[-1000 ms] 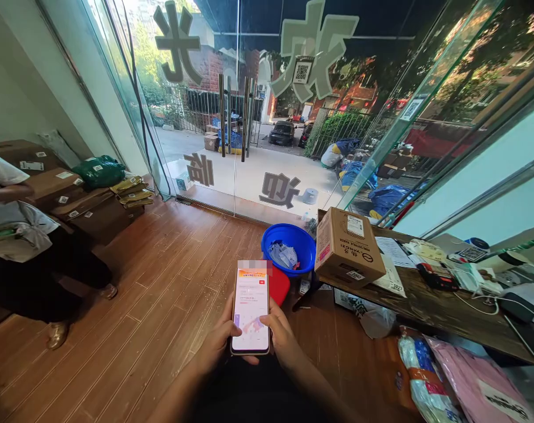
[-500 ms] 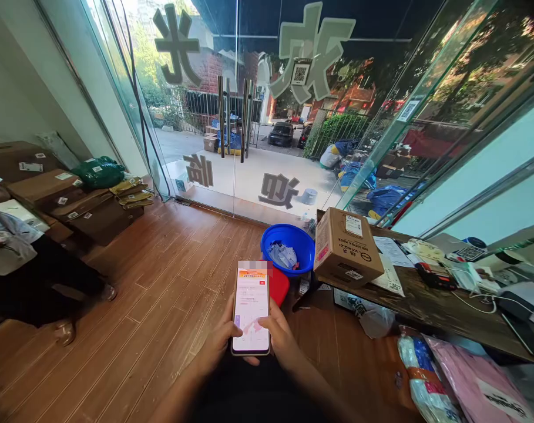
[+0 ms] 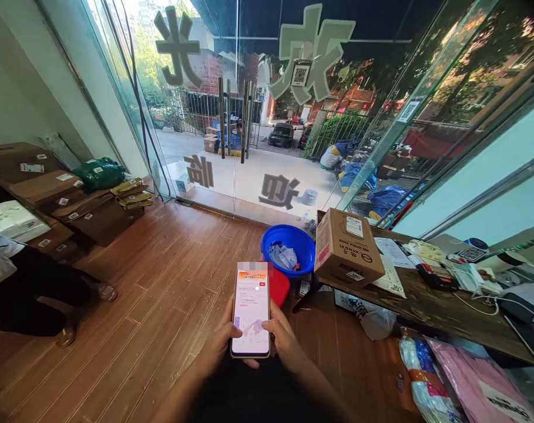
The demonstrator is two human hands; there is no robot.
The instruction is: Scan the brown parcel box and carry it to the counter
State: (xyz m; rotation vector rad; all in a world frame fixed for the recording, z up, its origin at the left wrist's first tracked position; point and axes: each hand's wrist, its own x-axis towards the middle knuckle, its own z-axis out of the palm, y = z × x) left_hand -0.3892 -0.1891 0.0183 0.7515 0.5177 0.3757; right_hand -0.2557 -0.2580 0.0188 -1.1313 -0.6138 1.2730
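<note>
I hold a lit smartphone point(image 3: 251, 312) upright in front of me with both hands. My left hand point(image 3: 217, 345) wraps its left edge and back. My right hand point(image 3: 283, 341) grips the right edge, with the thumb resting on the lower part of the screen. Behind the phone are a red object point(image 3: 279, 284) and a blue plastic basin point(image 3: 289, 247) with a crumpled wrapper inside, both on the wooden floor.
A cardboard box point(image 3: 346, 249) stands at the end of a dark wooden desk point(image 3: 429, 308) on the right, with papers, cables and devices on it. Bagged parcels point(image 3: 452, 376) lie below. Stacked parcels point(image 3: 68, 197) line the left wall. A person point(image 3: 24, 282) stands at far left. Glass doors point(image 3: 235, 106) ahead.
The person at the left has moved further left, partly out of view. My hands and the phone have stayed almost still.
</note>
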